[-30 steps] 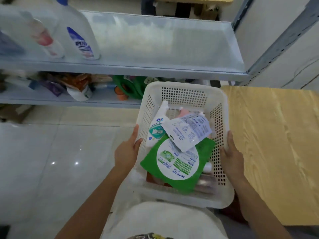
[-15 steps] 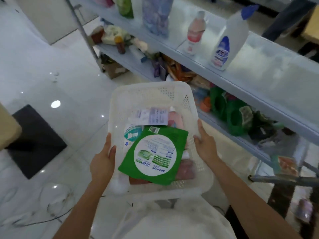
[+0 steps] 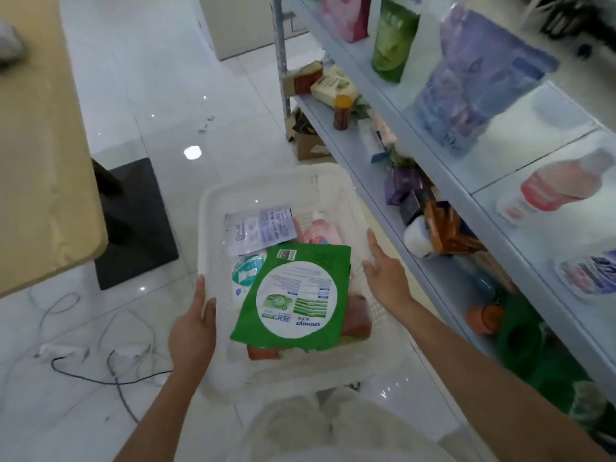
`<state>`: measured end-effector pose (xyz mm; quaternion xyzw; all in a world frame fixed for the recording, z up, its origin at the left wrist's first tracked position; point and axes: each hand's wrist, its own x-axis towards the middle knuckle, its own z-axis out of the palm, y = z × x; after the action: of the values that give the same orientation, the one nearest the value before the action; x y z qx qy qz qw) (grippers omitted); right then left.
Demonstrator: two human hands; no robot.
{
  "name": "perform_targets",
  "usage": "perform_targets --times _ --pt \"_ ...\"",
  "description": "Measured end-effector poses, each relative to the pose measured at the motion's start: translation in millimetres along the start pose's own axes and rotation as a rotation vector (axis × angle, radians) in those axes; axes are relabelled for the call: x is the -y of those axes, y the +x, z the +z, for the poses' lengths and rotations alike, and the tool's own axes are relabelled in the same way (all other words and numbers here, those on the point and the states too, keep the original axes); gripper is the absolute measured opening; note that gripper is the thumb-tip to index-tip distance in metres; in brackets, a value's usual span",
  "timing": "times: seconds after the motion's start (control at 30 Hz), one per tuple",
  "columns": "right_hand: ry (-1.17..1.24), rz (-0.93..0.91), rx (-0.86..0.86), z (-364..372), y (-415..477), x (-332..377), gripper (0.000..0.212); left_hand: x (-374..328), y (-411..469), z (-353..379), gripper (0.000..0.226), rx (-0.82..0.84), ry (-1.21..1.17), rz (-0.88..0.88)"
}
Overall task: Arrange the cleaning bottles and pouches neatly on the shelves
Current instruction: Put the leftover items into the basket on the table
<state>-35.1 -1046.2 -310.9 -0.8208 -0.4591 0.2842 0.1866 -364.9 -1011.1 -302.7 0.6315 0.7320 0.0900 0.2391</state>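
Holds the white basket [image 3: 266,181] between two flat palms (fingers straight, slightly spread): left hand [image 3: 191,331] pressed to its left wall, right hand [image 3: 383,275] to its right wall. Carries a green pouch [image 3: 296,295] at the basket's middle, partly over a white pouch [image 3: 260,228] and a pink bottle [image 3: 321,231] toward the far edge. Stands just beside the shelves [image 3: 546,108].
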Motion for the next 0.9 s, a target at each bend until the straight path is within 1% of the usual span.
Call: perform_targets --times 0.2,0.33,0.43,0.57,0.67,0.73,0.9 --pt "-0.005 0.021 0.021 32 117 43 0.068 -8 125 9 0.052 0.023 0.007 -0.071" --pt "0.012 0.044 -0.014 91 211 47 0.070 -4 238 51 0.053 0.040 0.059 -0.036" --pt "0.024 0.088 -0.039 152 283 23 0.068 -1 323 95 0.053 0.061 0.111 0.005" --pt "0.107 0.131 -0.103 244 372 -29 0.067 16 424 190 0.055 0.047 0.168 0.075" --pt "0.115 0.119 -0.182 312 432 -85 0.067 33 484 286 0.054 0.041 0.176 0.111" --pt "0.121 0.153 -0.224 350 460 -130 0.067 43 515 353 0.053 0.042 0.171 0.145" --pt "0.106 0.286 -0.299 417 493 -249 0.066 47 567 515 0.053 0.173 0.173 0.308"
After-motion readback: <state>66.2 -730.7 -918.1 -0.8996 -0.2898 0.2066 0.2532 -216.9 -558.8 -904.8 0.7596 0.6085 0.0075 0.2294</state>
